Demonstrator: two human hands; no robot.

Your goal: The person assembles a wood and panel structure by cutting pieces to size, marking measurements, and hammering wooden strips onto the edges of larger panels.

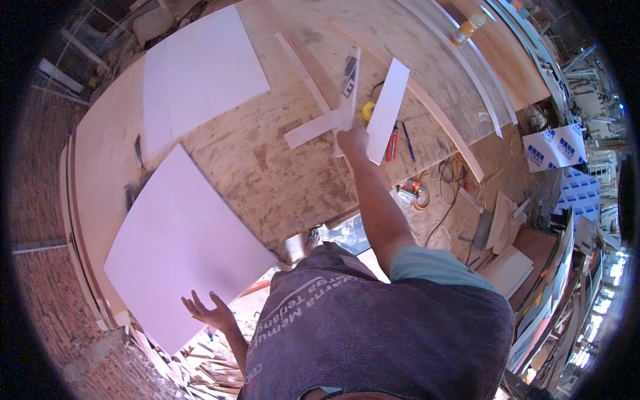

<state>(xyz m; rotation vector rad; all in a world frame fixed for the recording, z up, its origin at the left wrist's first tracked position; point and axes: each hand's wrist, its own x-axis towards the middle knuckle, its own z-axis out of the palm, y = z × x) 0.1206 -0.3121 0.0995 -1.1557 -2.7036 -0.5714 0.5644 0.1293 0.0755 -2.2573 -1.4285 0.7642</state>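
Note:
Above the near white sheet [173, 247], at its front edge, my left hand [209, 312] is open with its fingers spread. It holds nothing. My right arm reaches out over the worktable [247, 180]. At its end my right hand [353, 141] is closed at the lower end of a white strip with dark printing [348, 93]. Its fingertips are partly hidden. Another white strip [389, 112] lies just right of that hand, and a short white strip [310, 129] just left. Near them are a yellow tape measure [368, 111], a red-handled tool [392, 145] and a dark blue pen [408, 141].
A second white sheet [200, 73] lies at the far left. Long narrow strips [445, 127] lie across the right side, with an orange-filled bottle [469, 29] beyond. Cables [453, 175] and a power tool [417, 193] are below right. Wood scraps [207, 360] litter the floor.

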